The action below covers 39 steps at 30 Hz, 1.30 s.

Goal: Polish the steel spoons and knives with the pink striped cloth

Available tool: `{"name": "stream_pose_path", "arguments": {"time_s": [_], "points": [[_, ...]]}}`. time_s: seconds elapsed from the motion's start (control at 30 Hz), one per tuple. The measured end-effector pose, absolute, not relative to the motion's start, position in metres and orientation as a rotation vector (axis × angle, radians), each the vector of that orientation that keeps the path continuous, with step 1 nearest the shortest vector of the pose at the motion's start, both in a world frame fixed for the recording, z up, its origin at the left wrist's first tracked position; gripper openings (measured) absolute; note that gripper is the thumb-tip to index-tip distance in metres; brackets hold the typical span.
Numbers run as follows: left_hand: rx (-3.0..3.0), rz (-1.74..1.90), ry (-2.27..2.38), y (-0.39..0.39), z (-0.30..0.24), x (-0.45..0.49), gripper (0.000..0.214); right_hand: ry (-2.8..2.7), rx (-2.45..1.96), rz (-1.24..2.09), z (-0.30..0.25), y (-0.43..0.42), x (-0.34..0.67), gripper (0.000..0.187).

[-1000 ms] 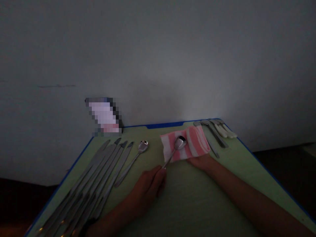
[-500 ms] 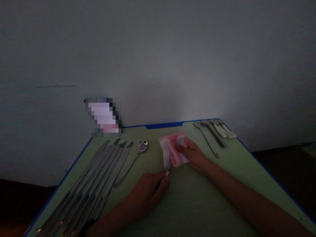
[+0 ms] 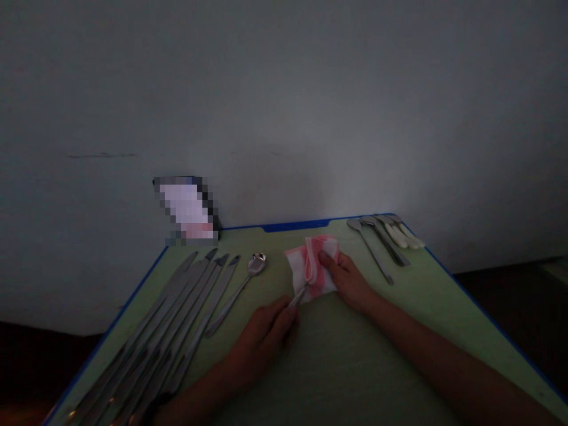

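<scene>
1. Cloth (image 3: 310,272) now folds over the bowl of the held spoon (image 3: 299,294); one second earlier the bowl lay bare on top of it. Right hand (image 3: 348,278), earlier mostly beneath the cloth, now shows its thumb on the upper face.
2. Materials: cloth soft, pink-and-white striped, bunched into an upright loop at its middle. Held spoon is shiny metal with a slim handle. Counter (image 3: 328,349) pale green, faintly grained, blue-edged.
3. Axis: held spoon's handle runs from near left to far right, bowl end away from the person, hidden in the cloth.
4. Left grip: left hand (image 3: 270,328) closed narrowly on the handle, thumb along it. Right grip: cloth pinched between thumb and fingers; the fingers behind are hidden.
5. Position: spoon and cloth near mid-counter, between the loose spoon (image 3: 256,267), bowl end far, and the single long-handled spoon (image 3: 377,260) at right.
6. Surroundings: knives (image 3: 215,299) side by side at left, slender blades pointing away; stacked metal cutlery (image 3: 388,244) and white-handled cutlery (image 3: 396,235) at far right.
</scene>
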State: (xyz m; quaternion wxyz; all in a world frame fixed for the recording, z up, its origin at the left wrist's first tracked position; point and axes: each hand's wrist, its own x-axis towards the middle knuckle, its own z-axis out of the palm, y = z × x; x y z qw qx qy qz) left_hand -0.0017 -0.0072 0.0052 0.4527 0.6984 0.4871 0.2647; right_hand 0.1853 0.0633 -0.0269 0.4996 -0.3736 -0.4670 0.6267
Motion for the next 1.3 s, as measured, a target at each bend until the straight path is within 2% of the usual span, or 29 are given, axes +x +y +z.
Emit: {"name": "stream_pose_path", "arguments": {"time_s": [0.17, 0.3, 0.63, 0.97, 1.3], "points": [[1.222, 0.855, 1.297, 0.001, -0.003, -0.004, 0.045, -1.117, -0.833, 1.877, -0.029, 0.070, 0.199, 0.027], [1.262, 0.835, 1.292, 0.003, -0.008, -0.007, 0.047, -1.231, -0.848, 1.981, -0.025, 0.071, 0.208, 0.028], [1.474, 0.756, 1.147, -0.006, -0.011, -0.010, 0.048, -1.430, -0.887, 1.736, -0.016, 0.067, 0.200, 0.025], [1.512, 0.753, 1.123, -0.005, -0.010, -0.009, 0.045, -1.365, -0.897, 1.778, -0.018, 0.067, 0.200, 0.029], [1.897, 0.389, 1.044, -0.006, 0.017, -0.005, 0.037, -0.935, -0.851, 1.751, -0.020, 0.067, 0.191, 0.029]]}}
